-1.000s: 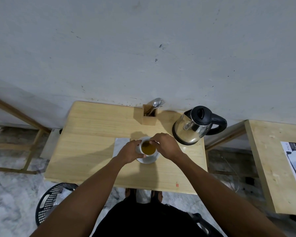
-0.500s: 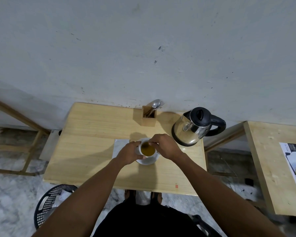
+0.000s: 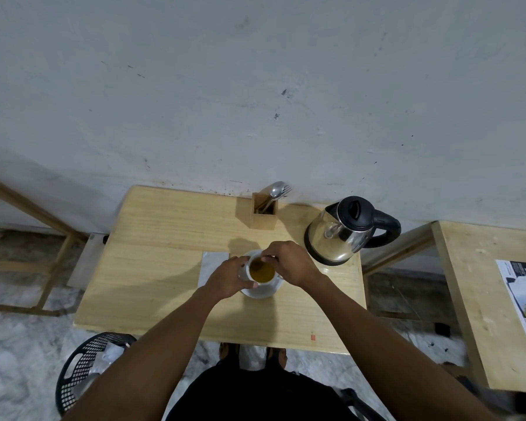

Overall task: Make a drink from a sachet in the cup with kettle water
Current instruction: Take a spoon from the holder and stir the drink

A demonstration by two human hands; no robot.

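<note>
Where the arms reach over the wooden surface [image 3: 152,287], we find the left hand [image 3: 225,279] wrapped around the side of the white cup [image 3: 261,271], which stands on a saucer [image 3: 260,292] and holds amber liquid. The right hand [image 3: 289,262] pinches something small at the cup's rim; what it holds we cannot tell. Beyond stand the kettle [image 3: 343,232] and a wooden cutlery holder [image 3: 264,211].
</note>
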